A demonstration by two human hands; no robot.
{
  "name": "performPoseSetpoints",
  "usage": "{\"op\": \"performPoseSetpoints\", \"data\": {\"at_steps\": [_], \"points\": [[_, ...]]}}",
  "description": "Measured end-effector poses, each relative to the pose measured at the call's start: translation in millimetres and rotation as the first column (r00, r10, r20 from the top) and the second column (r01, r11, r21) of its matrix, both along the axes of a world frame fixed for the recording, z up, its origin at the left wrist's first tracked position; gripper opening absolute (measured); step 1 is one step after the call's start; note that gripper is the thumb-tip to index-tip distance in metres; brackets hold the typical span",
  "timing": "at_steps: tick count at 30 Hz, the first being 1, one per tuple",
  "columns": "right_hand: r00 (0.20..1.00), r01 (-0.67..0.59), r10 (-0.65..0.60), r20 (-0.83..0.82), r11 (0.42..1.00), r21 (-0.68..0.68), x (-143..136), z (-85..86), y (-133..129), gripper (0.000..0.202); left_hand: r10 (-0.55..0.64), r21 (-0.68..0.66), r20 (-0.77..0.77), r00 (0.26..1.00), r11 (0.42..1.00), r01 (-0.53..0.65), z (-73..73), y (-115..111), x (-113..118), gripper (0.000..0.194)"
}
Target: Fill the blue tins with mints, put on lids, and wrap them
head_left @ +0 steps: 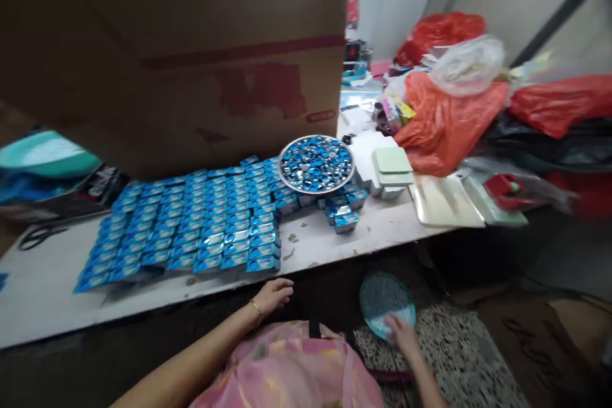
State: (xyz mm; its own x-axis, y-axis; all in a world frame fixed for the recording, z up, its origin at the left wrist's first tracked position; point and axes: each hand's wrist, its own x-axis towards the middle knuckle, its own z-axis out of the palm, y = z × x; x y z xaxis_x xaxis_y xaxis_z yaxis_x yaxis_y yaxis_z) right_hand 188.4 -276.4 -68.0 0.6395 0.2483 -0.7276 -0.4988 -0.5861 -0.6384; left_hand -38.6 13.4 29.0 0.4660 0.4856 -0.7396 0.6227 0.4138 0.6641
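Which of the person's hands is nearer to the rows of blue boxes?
Left. The left hand is just off the table's front edge, by the rows' nearest corner; the right hand is farther right, at a round, teal-rimmed object.

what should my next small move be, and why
I'd probably settle the right hand on the near edge of the teal-rimmed round object: it is already there, though too blurred to show a firm hold. The left hand looks empty, near the front edge of the white table.
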Motion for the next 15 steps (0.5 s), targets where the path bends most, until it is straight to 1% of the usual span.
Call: {"op": "performPoseSetpoints", "data": {"at_steps": [1,2,3,5,7,9,10,12,14,15], "points": [[1.0,-0.016,0.016,0.0,0.997,0.077,19,-1.6,34,0.029,0.029,0.012,0.006,1.0,0.999,-0.029,0.6,1,-9,0.057],[1.0,-0.015,0.014,0.004,0.986,0.167,34,3.2,68,0.036,0.057,0.022,0.012,0.998,0.998,-0.057,1.4,2,-17,0.056],[1.0,-0.002,-0.003,0.018,0.965,0.261,42,13.9,100,0.042,0.082,0.029,0.021,0.996,0.996,-0.083,2.5,5,-24,0.056],[0.998,0.016,0.01,-0.058,0.903,0.429,43,46.5,163,0.047,0.116,0.033,0.047,0.992,0.993,-0.117,5.6,12,-37,0.055],[0.989,0.038,0.042,-0.141,0.851,0.523,29,81.7,224,0.049,0.127,0.029,0.077,0.989,0.991,-0.13,10.1,23,-47,0.055],[0.98,0.111,0.005,-0.201,0.82,0.561,14,107.9,281,0.051,0.115,0.022,0.117,0.987,0.993,-0.118,15.3,37,-57,0.056],[0.974,0.16,-0.032,-0.226,0.803,0.575,9,116.3,307,0.053,0.103,0.017,0.134,0.986,0.994,-0.106,17.7,45,-63,0.056],[0.948,0.283,-0.135,-0.289,0.774,0.566,6,125.0,350,0.058,0.074,0.0,0.163,0.984,0.997,-0.075,21.0,64,-76,0.055],[0.913,0.389,-0.221,-0.344,0.729,0.563,11,126.7,382,0.056,0.064,-0.016,0.163,0.984,0.998,-0.063,21.0,86,-90,0.055],[0.899,0.422,-0.246,-0.362,0.705,0.57,15,126.5,394,0.051,0.06,-0.026,0.147,0.987,0.998,-0.057,19.7,98,-97,0.055]]}}
